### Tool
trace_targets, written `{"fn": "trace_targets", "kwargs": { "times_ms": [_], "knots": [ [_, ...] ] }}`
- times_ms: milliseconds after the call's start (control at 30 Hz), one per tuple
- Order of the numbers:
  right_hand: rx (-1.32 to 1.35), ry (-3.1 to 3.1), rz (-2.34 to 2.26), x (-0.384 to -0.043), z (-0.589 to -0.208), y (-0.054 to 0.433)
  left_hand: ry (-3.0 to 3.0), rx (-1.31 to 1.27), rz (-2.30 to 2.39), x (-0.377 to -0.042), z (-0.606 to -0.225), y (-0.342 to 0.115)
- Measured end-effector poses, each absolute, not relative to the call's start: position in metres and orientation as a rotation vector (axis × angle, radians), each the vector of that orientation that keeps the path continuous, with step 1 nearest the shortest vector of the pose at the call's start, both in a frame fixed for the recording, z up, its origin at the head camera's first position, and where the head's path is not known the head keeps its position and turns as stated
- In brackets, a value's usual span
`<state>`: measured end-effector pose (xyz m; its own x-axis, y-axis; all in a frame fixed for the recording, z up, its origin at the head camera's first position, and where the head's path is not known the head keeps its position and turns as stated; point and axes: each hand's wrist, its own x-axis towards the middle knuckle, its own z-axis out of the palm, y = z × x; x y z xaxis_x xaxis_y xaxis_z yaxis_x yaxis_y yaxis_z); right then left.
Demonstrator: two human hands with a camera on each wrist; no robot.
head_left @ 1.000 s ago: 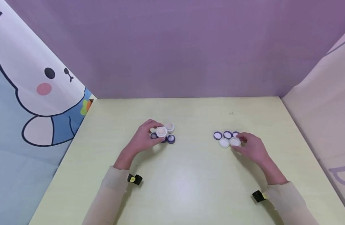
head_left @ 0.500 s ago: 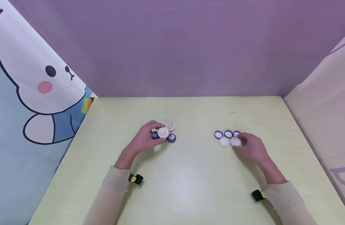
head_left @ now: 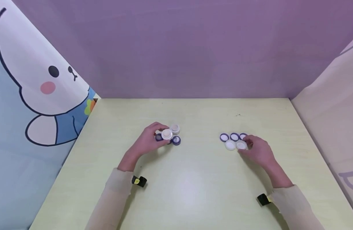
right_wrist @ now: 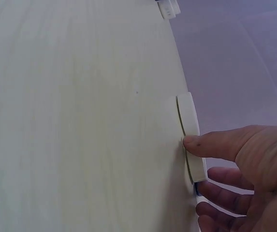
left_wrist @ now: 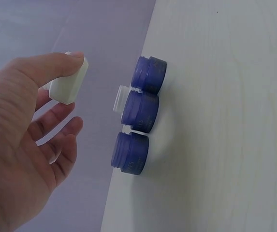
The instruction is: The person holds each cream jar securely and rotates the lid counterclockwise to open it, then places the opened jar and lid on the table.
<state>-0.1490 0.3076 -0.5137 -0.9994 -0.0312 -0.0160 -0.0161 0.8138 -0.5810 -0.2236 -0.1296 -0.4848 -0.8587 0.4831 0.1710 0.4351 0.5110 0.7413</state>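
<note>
In the head view my left hand (head_left: 146, 140) holds a small white cosmetic jar (head_left: 167, 134), lidless with its mouth up. The left wrist view shows this white jar (left_wrist: 68, 87) between thumb and fingers, raised off the table. Beneath and beside it stand three purple jars (left_wrist: 140, 111) in a row, lidless. Behind them is another white jar (head_left: 175, 129). To the right, my right hand (head_left: 258, 151) pinches a white lid (head_left: 241, 145) by its edges at table level. A second white lid (head_left: 230, 145) lies against it, with three purple-rimmed lids (head_left: 234, 136) behind, insides up.
The pale wooden table (head_left: 193, 179) runs back to a purple backdrop (head_left: 193, 48). A cartoon-printed cloth (head_left: 9, 166) hangs at the left and a pale cloth (head_left: 332, 127) at the right. Bare tabletop separates the jars from the lids.
The head view has shifted slightly. Both hands keep their grips, the left on the white jar and the right on the white lid, with hardly any movement.
</note>
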Motion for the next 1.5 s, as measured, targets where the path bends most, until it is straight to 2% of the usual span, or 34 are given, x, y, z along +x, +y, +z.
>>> {"fn": "trace_targets", "kwargs": {
  "times_ms": [233, 567, 1100, 1500],
  "knots": [
    [-0.021, 2.978, -0.97, -0.148, -0.501, 0.306, 2.716, 0.793, 1.236, -0.234, -0.483, -0.133],
    [-0.127, 3.018, -1.089, -0.164, -0.486, 0.283, 2.708, 0.706, 1.322, -0.252, -0.489, -0.136],
    [-0.155, 2.953, -1.149, -0.183, -0.474, 0.253, 2.661, 0.486, 1.327, -0.278, -0.498, -0.131],
    [-0.152, 2.898, -1.146, -0.186, -0.474, 0.245, 2.672, 0.443, 1.302, -0.284, -0.512, -0.129]
  ]
}}
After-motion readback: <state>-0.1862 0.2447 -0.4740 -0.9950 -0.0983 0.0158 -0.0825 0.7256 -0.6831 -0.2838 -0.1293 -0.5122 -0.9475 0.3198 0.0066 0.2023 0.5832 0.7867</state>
